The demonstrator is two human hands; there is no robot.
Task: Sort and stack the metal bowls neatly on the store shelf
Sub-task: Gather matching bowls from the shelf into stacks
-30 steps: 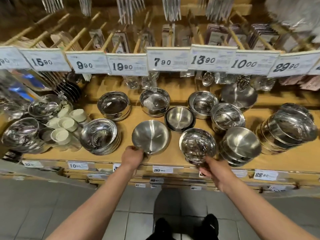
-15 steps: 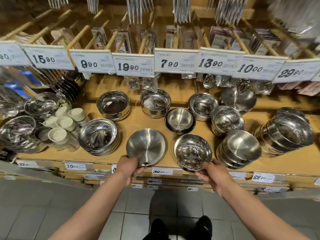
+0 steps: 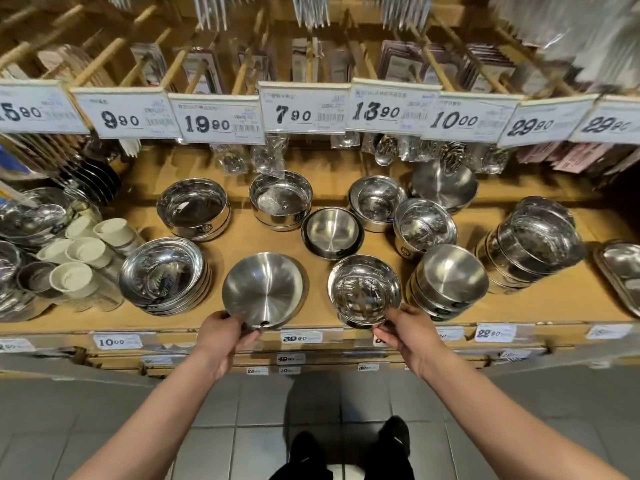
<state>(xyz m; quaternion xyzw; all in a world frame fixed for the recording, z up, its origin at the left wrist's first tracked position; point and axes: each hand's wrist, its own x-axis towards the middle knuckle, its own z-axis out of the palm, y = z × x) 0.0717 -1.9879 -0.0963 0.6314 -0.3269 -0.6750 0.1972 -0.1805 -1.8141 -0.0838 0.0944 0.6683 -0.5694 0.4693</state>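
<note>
While the wooden store shelf (image 3: 242, 244) fills the middle of the frame, I see metal bowls spread across it under a row of price tags (image 3: 304, 107). At the right, a tilted stack of deep bowls (image 3: 533, 244) leans toward another tilted stack (image 3: 450, 282) just left of it. At the left of centre sits a nested pile of shallow bowls (image 3: 162, 275), with white-lidded jars (image 3: 83, 254) beside it. Near the front edge, lower centre, my left hand (image 3: 221, 337) pinches the near rim of a wide brushed bowl (image 3: 265, 289), thumb on top, the bowl tipped up toward me. Just right of it, my right hand (image 3: 410, 336) grips the near rim of a shiny bowl (image 3: 363, 289), fingers curled under it. Between and behind them rests a small dark-rimmed bowl (image 3: 332, 232). I cannot tell whether either held bowl touches the shelf.
</note>
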